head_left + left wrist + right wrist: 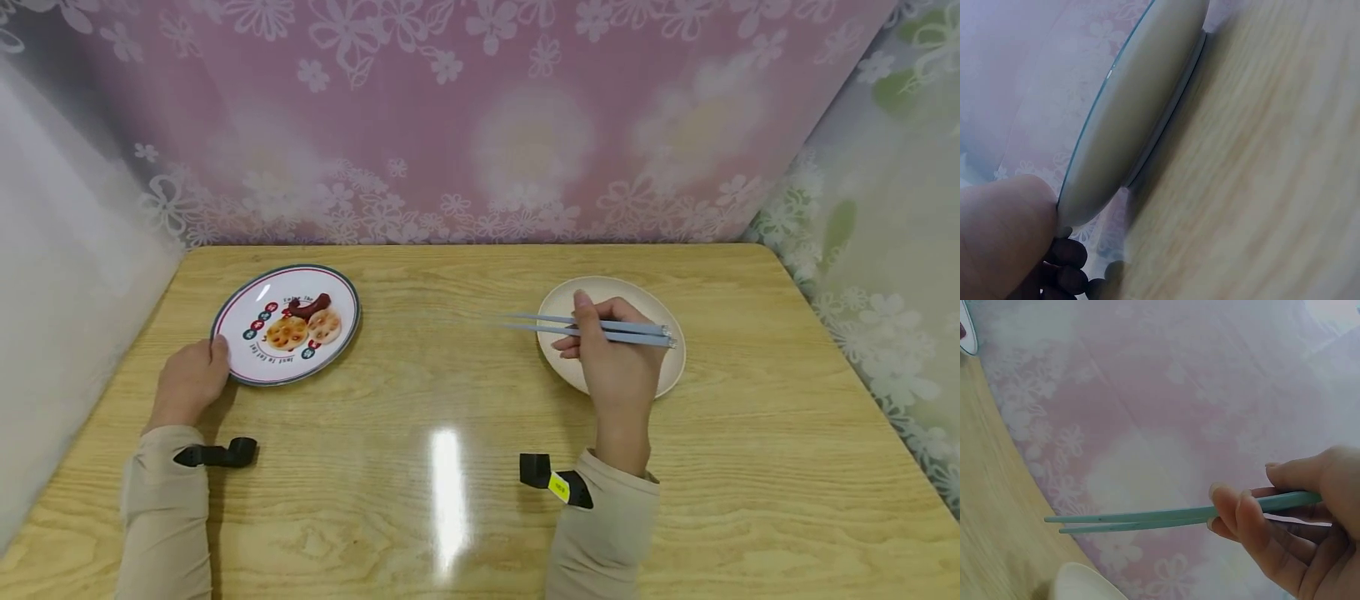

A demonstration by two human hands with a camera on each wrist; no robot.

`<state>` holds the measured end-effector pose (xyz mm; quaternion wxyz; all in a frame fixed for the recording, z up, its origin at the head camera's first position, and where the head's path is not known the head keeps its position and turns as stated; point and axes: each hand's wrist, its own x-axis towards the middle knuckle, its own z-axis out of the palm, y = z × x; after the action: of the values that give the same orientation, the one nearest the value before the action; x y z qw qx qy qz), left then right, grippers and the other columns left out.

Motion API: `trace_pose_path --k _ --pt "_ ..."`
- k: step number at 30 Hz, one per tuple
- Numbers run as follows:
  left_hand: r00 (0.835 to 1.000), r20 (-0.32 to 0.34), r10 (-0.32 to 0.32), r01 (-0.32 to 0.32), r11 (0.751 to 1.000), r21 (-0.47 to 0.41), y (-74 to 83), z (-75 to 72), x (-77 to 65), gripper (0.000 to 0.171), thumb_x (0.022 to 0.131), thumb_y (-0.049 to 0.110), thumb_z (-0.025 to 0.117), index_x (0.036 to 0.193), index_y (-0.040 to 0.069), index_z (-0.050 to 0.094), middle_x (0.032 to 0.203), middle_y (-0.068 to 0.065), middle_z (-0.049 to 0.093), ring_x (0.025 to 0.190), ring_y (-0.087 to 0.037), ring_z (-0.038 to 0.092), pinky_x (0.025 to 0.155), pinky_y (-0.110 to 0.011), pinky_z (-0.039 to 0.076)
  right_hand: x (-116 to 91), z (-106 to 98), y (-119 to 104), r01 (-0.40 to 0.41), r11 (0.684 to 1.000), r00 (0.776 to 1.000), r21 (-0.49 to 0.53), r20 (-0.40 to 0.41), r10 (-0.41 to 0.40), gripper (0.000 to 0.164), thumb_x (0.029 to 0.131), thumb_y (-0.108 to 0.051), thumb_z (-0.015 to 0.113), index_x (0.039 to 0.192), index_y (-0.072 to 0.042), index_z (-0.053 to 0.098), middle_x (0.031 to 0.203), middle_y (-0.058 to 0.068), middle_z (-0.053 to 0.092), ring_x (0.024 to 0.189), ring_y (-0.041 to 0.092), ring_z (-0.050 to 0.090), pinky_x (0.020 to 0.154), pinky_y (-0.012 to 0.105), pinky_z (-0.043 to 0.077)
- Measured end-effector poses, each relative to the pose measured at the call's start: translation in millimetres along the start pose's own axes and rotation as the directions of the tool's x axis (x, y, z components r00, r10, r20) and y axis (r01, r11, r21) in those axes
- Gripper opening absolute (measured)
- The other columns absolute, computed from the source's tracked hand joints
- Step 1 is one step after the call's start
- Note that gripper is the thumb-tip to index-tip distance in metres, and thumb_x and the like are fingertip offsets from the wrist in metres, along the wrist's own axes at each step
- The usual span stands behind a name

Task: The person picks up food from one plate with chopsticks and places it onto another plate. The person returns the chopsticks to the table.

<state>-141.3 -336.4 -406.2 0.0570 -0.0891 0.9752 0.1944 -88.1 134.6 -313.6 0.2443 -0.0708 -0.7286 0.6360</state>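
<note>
My left hand (191,379) grips the near left rim of a white plate (251,304) with a blue-green edge and printed lettering. In the left wrist view the thumb lies at the rim of the plate (1129,100), with the fingers curled below it. On this plate are a brown curved sausage piece (310,307) and lotus root slices (287,333) with holes. My right hand (622,367) holds a pair of blue chopsticks (626,332) above a cream plate (667,375). In the right wrist view the chopsticks (1141,517) point left, their tips slightly apart with nothing between them.
Both plates stand on a wooden table (375,467), well apart. A pink flowered curtain (450,125) hangs behind the far edge, with pale curtains at both sides. A black wrist camera (217,452) sits on the left sleeve, and another camera (555,479) on the right.
</note>
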Motion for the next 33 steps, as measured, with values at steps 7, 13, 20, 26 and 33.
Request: trace_pose_path --k 7,13,20,26,33 --pt "1.000 -0.015 0.027 -0.028 1.000 -0.009 0.1 1.1 -1.6 0.058 0.104 0.028 0.016 0.095 -0.016 0.052 0.097 -0.038 0.051 0.086 -0.048 0.052 0.077 -0.057 0.041 2 -19 -5 -0.071 0.997 0.995 0.035 -0.065 0.073 0.037 0.091 -0.025 0.067 0.080 0.010 0.061 0.060 0.006 0.066 0.047 0.015 0.064 0.048 0.029 0.052" --pt "1.000 -0.003 0.003 -0.003 1.000 -0.009 1.3 0.3 -2.1 0.057 0.104 0.029 0.015 0.090 -0.012 0.052 0.089 -0.031 0.050 0.077 -0.040 0.049 0.067 -0.048 0.040 1 -26 -9 -0.091 0.995 0.991 -0.041 -0.107 0.086 0.040 0.091 -0.032 0.067 0.079 0.007 0.062 0.058 0.004 0.066 0.047 0.014 0.064 0.034 0.019 0.034" --pt "1.000 0.003 0.011 -0.011 1.000 0.001 3.3 -1.7 -0.4 0.055 0.104 0.029 0.015 0.088 -0.010 0.051 0.088 -0.031 0.050 0.076 -0.040 0.048 0.067 -0.048 0.039 2 -35 -14 -0.145 0.987 0.980 -0.073 -0.149 0.133 0.036 0.089 -0.033 0.069 0.080 0.002 0.064 0.058 0.002 0.067 0.045 0.013 0.063 0.036 0.021 0.039" --pt "1.000 0.001 0.022 -0.022 1.000 0.004 1.8 -1.4 0.8 0.056 0.104 0.029 0.015 0.088 -0.011 0.051 0.090 -0.033 0.051 0.077 -0.042 0.050 0.069 -0.052 0.041 3 -42 -14 -0.137 0.990 0.965 -0.036 -0.229 0.125 0.036 0.088 -0.028 0.070 0.077 0.005 0.063 0.061 0.005 0.067 0.045 0.013 0.063 0.042 0.024 0.048" --pt "1.000 0.018 0.004 -0.004 1.000 0.010 1.3 -1.0 0.9 0.057 0.104 0.031 0.014 0.089 -0.010 0.050 0.087 -0.030 0.049 0.075 -0.039 0.048 0.066 -0.046 0.039 5 -54 -8 -0.165 0.986 0.935 0.018 -0.315 0.162 0.031 0.084 -0.024 0.075 0.074 0.002 0.062 0.058 0.003 0.066 0.040 0.012 0.061 0.041 0.023 0.047"
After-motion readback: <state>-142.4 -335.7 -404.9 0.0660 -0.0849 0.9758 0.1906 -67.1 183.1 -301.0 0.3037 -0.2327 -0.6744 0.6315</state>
